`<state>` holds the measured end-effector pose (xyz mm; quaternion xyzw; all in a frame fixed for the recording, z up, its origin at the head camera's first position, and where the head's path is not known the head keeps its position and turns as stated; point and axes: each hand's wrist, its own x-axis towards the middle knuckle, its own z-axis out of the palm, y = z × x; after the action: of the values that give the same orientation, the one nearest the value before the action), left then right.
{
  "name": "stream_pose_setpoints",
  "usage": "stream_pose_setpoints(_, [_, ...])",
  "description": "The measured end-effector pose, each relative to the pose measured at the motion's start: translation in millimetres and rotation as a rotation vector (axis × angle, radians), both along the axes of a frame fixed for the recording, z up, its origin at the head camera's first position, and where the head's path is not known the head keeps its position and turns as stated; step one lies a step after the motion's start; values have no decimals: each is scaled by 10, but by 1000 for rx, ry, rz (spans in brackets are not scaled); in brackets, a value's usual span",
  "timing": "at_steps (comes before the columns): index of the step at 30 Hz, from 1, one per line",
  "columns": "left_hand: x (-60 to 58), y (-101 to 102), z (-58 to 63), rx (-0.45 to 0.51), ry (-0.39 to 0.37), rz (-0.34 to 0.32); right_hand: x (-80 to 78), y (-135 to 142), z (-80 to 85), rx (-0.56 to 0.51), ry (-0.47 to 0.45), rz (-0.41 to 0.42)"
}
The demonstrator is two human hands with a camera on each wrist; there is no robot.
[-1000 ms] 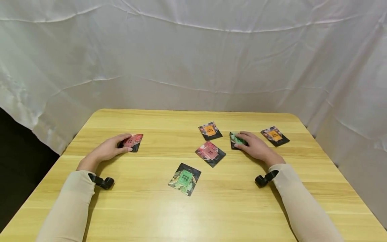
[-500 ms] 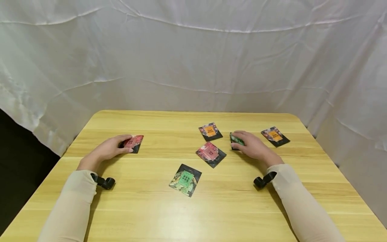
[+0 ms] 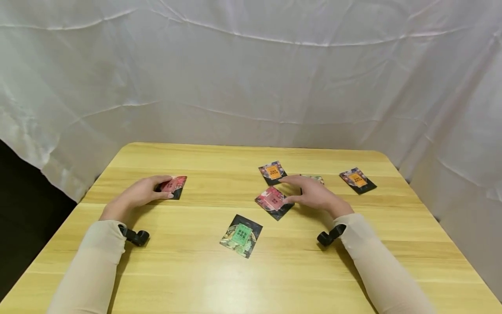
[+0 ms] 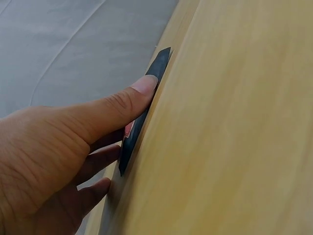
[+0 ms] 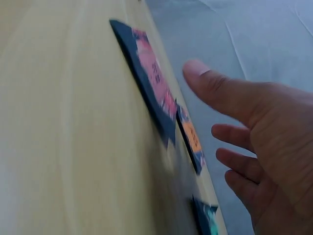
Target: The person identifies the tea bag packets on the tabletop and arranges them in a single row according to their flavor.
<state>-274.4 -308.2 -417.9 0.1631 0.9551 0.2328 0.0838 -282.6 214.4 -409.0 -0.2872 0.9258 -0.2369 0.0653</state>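
Observation:
My left hand (image 3: 141,192) holds a black-and-red seasoning packet (image 3: 179,183) flat at the table's left. In the left wrist view the thumb lies on the packet's dark edge (image 4: 159,66), with the fingers on its other side, partly hidden. The right hand (image 3: 311,194) is spread above the table, holding nothing. Its thumb and forefinger point at a second red packet (image 3: 270,198) and an orange packet (image 3: 272,172); in the right wrist view the thumb stands apart from the red packet (image 5: 154,73). Behind that hand, a green packet (image 3: 315,178) lies mostly hidden.
Another green packet (image 3: 242,235) lies nearer the front, in the middle of the wooden table (image 3: 188,266). A second orange packet (image 3: 357,180) is at the far right. A pale curtain (image 3: 243,87) hangs behind the table.
The right hand has let go of the green packet and moved left toward the middle red packet, its fingers spreading. My left hand stays on its red packet.

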Motion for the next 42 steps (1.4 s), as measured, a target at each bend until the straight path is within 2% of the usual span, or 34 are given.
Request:
stream_pose_setpoints(3, [-2, 12, 2, 4, 5, 8, 1, -82, 13, -40, -45, 8])
stream_pose_setpoints(7, [1, 24, -5, 6, 8, 11, -16, -145, 2, -62, -68, 59])
stream_pose_setpoints(18, [-4, 53, 10, -4, 1, 8, -37, -166, -54, -44, -14, 196])
stream_pose_setpoints(23, [1, 56, -3, -4, -3, 3, -40, -172, -91, -58, -28, 218])
stream_pose_setpoints(34, [2, 47, -24, -7, 4, -2, -26, -187, -137, -34, -17, 214])
stream_pose_setpoints(42, [1, 53, -18, -2, 1, -1, -13, -215, -143, 55, 90, 264])
